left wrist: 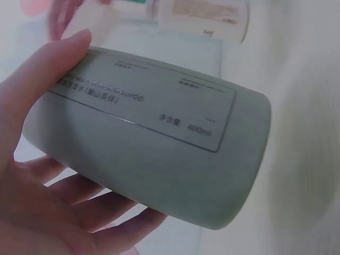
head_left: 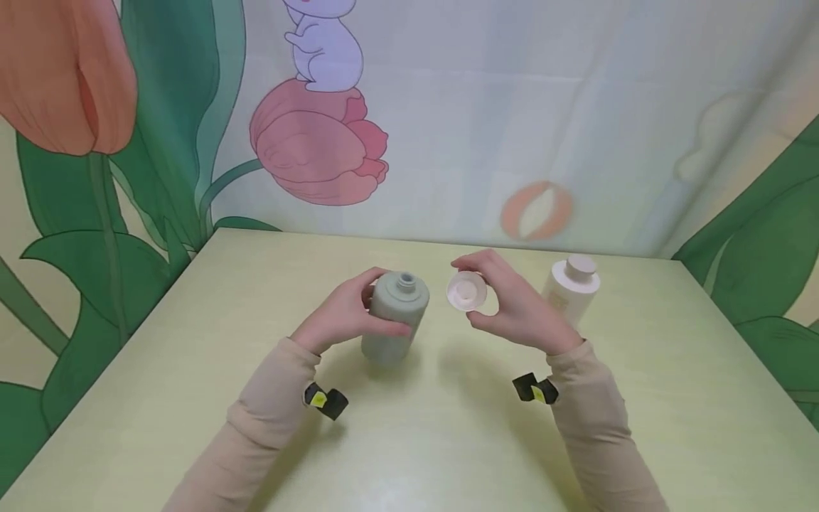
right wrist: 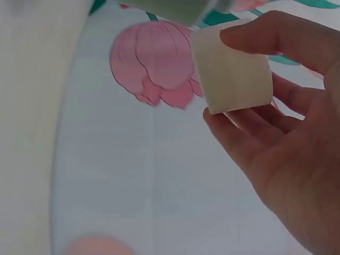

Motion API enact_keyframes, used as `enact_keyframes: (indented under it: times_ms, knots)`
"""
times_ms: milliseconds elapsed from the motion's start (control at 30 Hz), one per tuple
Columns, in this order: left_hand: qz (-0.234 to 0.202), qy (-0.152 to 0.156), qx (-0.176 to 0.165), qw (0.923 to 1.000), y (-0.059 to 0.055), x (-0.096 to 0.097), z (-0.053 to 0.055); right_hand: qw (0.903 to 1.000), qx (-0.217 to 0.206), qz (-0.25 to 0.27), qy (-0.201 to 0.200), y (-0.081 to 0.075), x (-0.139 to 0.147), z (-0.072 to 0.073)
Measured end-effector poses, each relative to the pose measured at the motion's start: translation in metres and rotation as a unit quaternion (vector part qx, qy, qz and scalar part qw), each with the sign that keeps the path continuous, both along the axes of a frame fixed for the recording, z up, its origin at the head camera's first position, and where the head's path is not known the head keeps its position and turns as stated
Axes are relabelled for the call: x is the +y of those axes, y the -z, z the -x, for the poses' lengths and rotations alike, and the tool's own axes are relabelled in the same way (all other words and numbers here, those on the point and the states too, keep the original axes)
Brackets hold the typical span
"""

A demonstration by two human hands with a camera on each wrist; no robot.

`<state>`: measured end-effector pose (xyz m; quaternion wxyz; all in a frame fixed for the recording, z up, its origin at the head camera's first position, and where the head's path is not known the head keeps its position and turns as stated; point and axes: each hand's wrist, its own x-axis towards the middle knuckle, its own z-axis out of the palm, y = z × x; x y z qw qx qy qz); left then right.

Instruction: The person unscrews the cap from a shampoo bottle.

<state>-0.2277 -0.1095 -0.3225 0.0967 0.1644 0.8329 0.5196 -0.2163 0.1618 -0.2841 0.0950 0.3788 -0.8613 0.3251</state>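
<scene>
My left hand (head_left: 348, 309) grips a grey-green shampoo bottle (head_left: 398, 306) round its body, thumb on one side and fingers on the other. The bottle leans slightly, and its narrow neck is uncapped. Printed text with "400ml" shows on the shampoo bottle (left wrist: 159, 133) in the left wrist view. To the right of it, my right hand (head_left: 515, 306) holds a white cap (head_left: 466, 291) between thumb and fingers, apart from the bottle. The cap's hollow side faces the head camera. In the right wrist view the cap (right wrist: 234, 71) shows its plain outer wall.
A white bottle (head_left: 571, 284) with its cap on stands behind my right hand, partly hidden by it. Both hands are over a pale yellow-green table (head_left: 409, 455). A curtain (head_left: 448, 142) printed with tulips and a white animal hangs along the table's far edge.
</scene>
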Motion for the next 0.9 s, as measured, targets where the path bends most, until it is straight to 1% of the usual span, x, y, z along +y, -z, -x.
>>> enact_keyframes:
  times_ms: [100,200,300,400,467,533,633,767,900]
  knots:
    - [-0.017,-0.021,-0.009,0.9996,0.000,-0.018,-0.001,0.9996,-0.029,-0.006,-0.001,0.012,-0.013,0.006]
    - [-0.021,-0.036,-0.013,0.9991,0.001,-0.036,-0.001,0.9973,-0.067,-0.028,0.005,0.023,-0.028,0.008]
    - [-0.030,-0.047,-0.016,0.9983,0.003,-0.055,-0.002,0.9919,-0.106,-0.070,0.015,0.030,-0.043,0.008]
    - [-0.045,-0.053,-0.024,0.9973,0.007,-0.071,-0.002,0.9846,-0.123,-0.122,0.025,0.037,-0.053,0.009]
    - [-0.054,-0.055,-0.030,0.9966,0.011,-0.080,-0.001,0.9797,-0.124,-0.154,0.033,0.041,-0.058,0.009]
    - [-0.062,-0.055,-0.033,0.9960,0.015,-0.085,-0.001,0.9748,-0.125,-0.181,0.036,0.044,-0.063,0.009]
    - [-0.068,-0.056,-0.036,0.9955,0.022,-0.090,-0.002,0.9690,-0.134,-0.203,0.043,0.049,-0.069,0.009]
    - [-0.070,-0.056,-0.040,0.9951,0.030,-0.093,-0.004,0.9660,-0.138,-0.213,0.048,0.055,-0.073,0.009]
    - [-0.073,-0.043,-0.035,0.9958,0.034,-0.093,-0.004,0.9630,-0.143,-0.221,0.056,0.062,-0.074,0.009]
